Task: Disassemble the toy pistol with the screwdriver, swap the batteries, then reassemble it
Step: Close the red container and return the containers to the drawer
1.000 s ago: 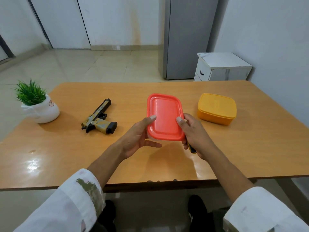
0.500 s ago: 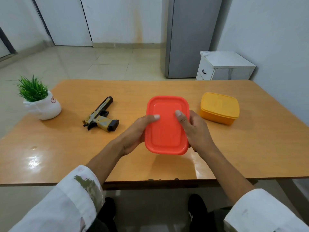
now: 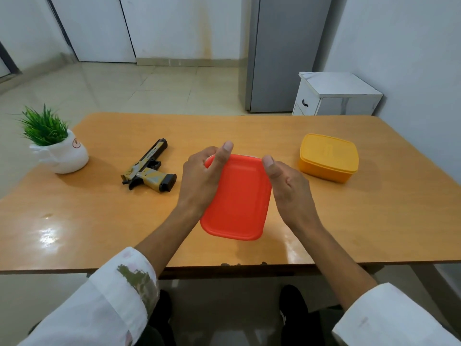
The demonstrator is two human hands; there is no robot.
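**Ana:** On the wooden table [image 3: 374,221] everything is spread in a row. From the biggest down, what do you make out?

**Ben:** At the centre, a red box [image 3: 237,198] with its lid on, long axis running away from the person. The left hand [image 3: 199,181] wraps its far-left corner, thumb on the lid and fingers curled over the rim. The right hand [image 3: 287,186] lies against the right edge with its thumb at the far-right corner. Both are closed on the box, I'd say to pry the lid off; whether it has lifted I cannot tell.

**Ana:** And around it?

**Ben:** A yellow box [image 3: 329,157], lidded, sits apart to the right. A potted plant [image 3: 56,148] stands at the far left.

**Ana:** The pistol?

**Ben:** The toy pistol [image 3: 149,168] lies flat on the table, left of the red box and untouched. Its barrel points away and slightly right, and the grip end faces the left hand. That hand is clearly the nearer one, so it seems the natural one to reach across.

**Ana:** Screwdriver, batteries?

**Ben:** Neither shows. They may be inside a box, but that's a guess.
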